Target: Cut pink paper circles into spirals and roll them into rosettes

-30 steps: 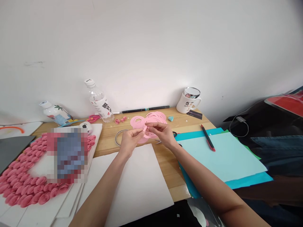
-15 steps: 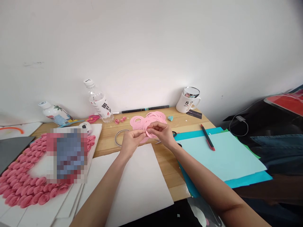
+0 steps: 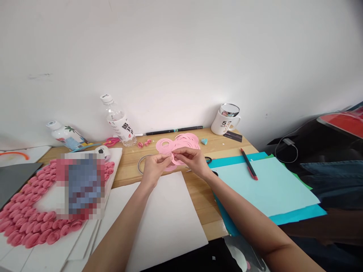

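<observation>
Between my two hands is a curved pink paper strip (image 3: 177,162), pinched at its end by both sets of fingertips. My left hand (image 3: 154,167) is closed on it from the left, thumb against forefinger. From the other side my right hand (image 3: 193,160) pinches the same paper, and the fingertips of both hands nearly touch. Just behind lies a pile of pink paper rings or spirals (image 3: 187,140), partly hidden by my fingers. Scissors (image 3: 208,160) lie beside my right hand, mostly covered by it. A round grey ring (image 3: 139,165) sits left of my left hand.
Several rolled pink paper flowers (image 3: 31,223) form a curved band on a white board at left. A water bottle (image 3: 120,124) and a mug (image 3: 222,122) stand by the wall. White paper (image 3: 170,215) lies in front; a pen (image 3: 249,164) rests on pale blue sheets (image 3: 269,189).
Both hands have shifted slightly left, and their fingertips have come closer together on the pink paper. The things on the table stay where they were.
</observation>
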{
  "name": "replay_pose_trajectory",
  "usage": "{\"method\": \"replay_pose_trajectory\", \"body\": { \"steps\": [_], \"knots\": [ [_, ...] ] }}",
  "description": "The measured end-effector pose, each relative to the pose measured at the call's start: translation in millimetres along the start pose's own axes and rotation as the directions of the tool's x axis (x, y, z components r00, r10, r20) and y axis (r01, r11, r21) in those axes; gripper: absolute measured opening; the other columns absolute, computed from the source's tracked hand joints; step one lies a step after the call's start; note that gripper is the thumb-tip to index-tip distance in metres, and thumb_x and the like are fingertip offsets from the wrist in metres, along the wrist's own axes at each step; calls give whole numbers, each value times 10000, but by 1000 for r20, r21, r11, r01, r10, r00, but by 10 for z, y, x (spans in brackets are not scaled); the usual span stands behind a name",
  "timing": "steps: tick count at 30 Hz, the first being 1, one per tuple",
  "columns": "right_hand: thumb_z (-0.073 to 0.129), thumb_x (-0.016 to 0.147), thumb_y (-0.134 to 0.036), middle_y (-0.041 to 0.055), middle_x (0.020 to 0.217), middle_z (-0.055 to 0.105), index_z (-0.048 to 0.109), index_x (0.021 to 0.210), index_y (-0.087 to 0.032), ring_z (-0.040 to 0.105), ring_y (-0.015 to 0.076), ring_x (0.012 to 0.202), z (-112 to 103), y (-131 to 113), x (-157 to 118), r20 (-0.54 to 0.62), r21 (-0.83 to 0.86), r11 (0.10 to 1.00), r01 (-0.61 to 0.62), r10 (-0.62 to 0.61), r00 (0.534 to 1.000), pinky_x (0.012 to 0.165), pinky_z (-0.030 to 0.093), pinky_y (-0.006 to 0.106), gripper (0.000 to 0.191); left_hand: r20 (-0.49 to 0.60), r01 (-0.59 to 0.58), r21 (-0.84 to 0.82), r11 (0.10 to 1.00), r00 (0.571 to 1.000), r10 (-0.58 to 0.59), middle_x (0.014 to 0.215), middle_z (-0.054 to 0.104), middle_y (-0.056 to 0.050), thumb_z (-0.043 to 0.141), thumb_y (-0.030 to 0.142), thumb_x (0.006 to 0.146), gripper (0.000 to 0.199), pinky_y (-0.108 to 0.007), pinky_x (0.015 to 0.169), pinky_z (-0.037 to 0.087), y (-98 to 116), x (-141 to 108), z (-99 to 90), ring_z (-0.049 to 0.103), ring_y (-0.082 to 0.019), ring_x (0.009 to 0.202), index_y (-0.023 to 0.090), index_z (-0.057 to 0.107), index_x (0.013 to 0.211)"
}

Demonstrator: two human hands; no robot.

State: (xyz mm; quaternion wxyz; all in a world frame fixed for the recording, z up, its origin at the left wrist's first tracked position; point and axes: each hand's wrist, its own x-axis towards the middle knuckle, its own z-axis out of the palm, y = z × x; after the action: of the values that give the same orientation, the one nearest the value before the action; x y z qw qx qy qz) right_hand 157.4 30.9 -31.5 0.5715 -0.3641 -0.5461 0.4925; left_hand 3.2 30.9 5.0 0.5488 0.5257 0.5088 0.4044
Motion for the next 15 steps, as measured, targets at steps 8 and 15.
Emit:
{"method": "replay_pose_trajectory", "body": {
  "steps": [8,15],
  "knots": [
    [741,619,-316,37,757,670,669,747,-186,615,170,715,1,-21,-10,-42,-42,999,-23,21,999,701,521,334,196,-6,-20,-8,1000,1000,19,681,717,-57,715,351,598,235,-263,614,509,1,-12,10,652,-195,648,148,736,715],
    [761,590,-283,8,752,610,601,741,-185,593,143,710,31,-33,-15,-42,-39,999,-22,20,999,710,518,318,241,-16,11,-14,1000,1000,-11,649,703,-49,724,373,594,258,-280,645,525,9,-29,29,656,-199,668,133,730,690]
  ]
}}
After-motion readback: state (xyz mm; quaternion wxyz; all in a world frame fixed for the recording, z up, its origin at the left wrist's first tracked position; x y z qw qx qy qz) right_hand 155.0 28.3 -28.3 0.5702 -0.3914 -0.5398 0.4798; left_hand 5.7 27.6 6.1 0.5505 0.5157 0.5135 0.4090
